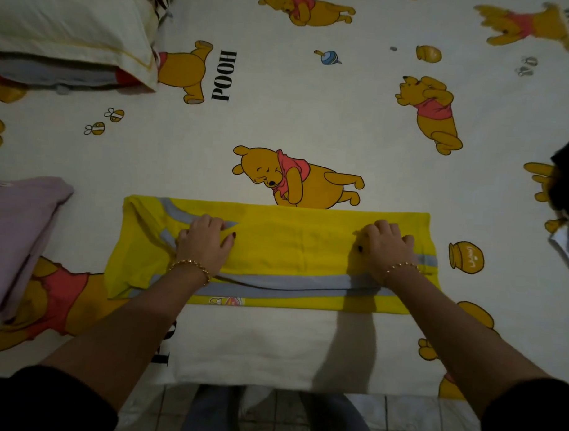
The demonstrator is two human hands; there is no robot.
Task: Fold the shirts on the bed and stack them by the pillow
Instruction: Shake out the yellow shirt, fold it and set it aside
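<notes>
In the head view, the yellow shirt (291,257) lies across the near part of the bed (280,118), already folded lengthwise into a long band with its grey stripes showing. Your left hand (208,241) presses palm-down near the collar end and your right hand (385,248) presses palm-down near the hem end. The hands are well apart, and neither seems to be gripping the cloth. You look to be midway through folding this shirt, flattening the long fold.

The next move probably calls for taking one end and laying it over the other, edges matched. After that, the packet goes up and left to the pillow (67,30).

A lilac shirt (18,238), apparently folded, sits just beside the collar end but apart from it, so mind it when you lift. A dark garment (568,186) waits at the right edge. Something red and grey (56,75) sits at the pillow's edge, but what it is I cannot tell.
</notes>
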